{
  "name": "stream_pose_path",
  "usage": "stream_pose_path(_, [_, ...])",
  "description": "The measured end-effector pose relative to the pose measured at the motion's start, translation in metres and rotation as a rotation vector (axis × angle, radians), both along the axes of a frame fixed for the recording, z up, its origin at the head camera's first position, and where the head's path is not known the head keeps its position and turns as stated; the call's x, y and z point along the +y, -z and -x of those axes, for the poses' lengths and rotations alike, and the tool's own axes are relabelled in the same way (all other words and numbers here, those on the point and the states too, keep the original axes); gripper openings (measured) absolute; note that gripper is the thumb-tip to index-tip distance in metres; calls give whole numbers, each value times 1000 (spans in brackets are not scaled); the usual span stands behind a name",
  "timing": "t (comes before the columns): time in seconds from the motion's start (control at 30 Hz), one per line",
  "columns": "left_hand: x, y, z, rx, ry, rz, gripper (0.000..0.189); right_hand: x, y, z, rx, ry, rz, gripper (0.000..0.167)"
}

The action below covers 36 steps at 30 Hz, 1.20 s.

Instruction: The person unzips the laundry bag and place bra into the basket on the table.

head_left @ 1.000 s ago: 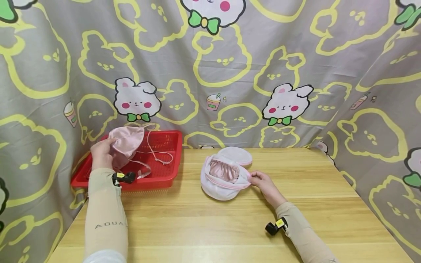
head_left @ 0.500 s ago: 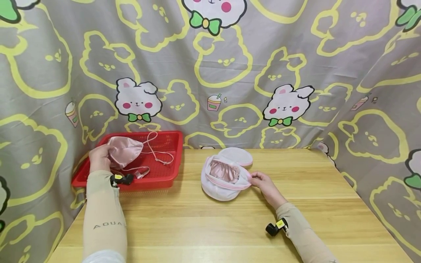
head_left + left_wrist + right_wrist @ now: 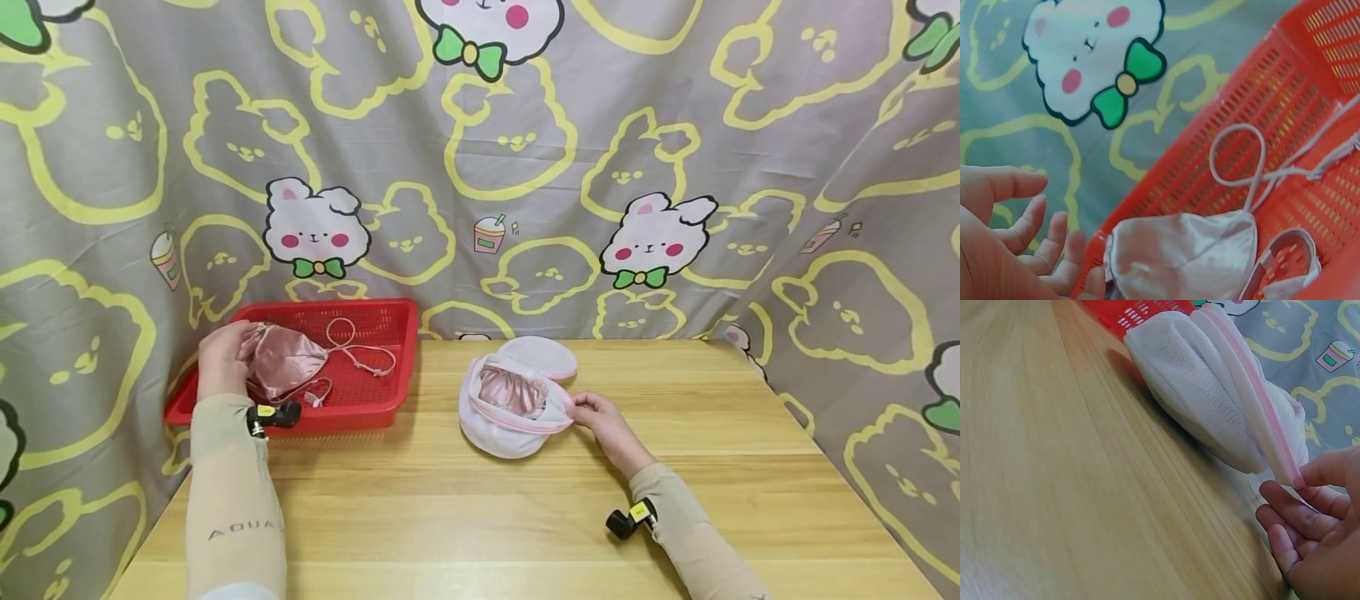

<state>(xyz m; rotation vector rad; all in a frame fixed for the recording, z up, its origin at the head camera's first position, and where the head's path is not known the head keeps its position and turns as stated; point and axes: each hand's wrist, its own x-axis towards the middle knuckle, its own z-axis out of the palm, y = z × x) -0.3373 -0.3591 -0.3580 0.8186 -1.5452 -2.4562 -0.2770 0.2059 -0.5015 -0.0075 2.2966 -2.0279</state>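
A pink satin bra (image 3: 288,362) with thin straps lies in the left part of a red plastic basket (image 3: 330,417). Beside it, over the basket's left end, is my left hand (image 3: 225,358); the left wrist view shows its fingers loosely bent, with a gap between them and the satin cloth (image 3: 1185,256). A white mesh laundry bag (image 3: 498,435) with a pink zipper stands unzipped on the table, its round lid (image 3: 536,354) folded back. Shiny pink fabric (image 3: 512,392) fills its mouth. At the bag's right rim, my right hand (image 3: 609,429) pinches the zippered edge between thumb and forefinger.
The wooden table (image 3: 480,525) carries the basket at back left and the laundry bag near the middle. A patterned grey curtain (image 3: 420,250) hangs close behind the basket and around the sides.
My left hand has lowered the bra from above the basket and let go of it; its cloth now lies lower inside. The right hand and the laundry bag stay where they were.
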Motion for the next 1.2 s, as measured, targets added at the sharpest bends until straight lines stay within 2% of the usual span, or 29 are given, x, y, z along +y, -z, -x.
stream_pose_path(0.23, [5, -8, -10, 57, 56, -37, 26, -1, 1, 1, 4, -1, -5, 18])
stream_pose_path(0.5, [24, -16, -22, 166, 68, -25, 20, 2, 1, 1, -13, 4, -13, 21])
stream_pose_path(0.67, [39, -19, -27, 162, 62, -25, 5, 3, 2, 1, -11, -2, -8, 22])
stream_pose_path(0.73, [46, -20, -28, 165, 57, -41, 6, 3, 3, 1, -10, -1, -5, 21])
stream_pose_path(1.0, [71, -17, -31, 204, 44, -76, 8, 3, 3, 2, -13, 1, -8, 21])
stream_pose_path(1.2, [92, -10, -31, 232, 58, -23, 4, 4, 3, 2, -12, -7, -4, 21])
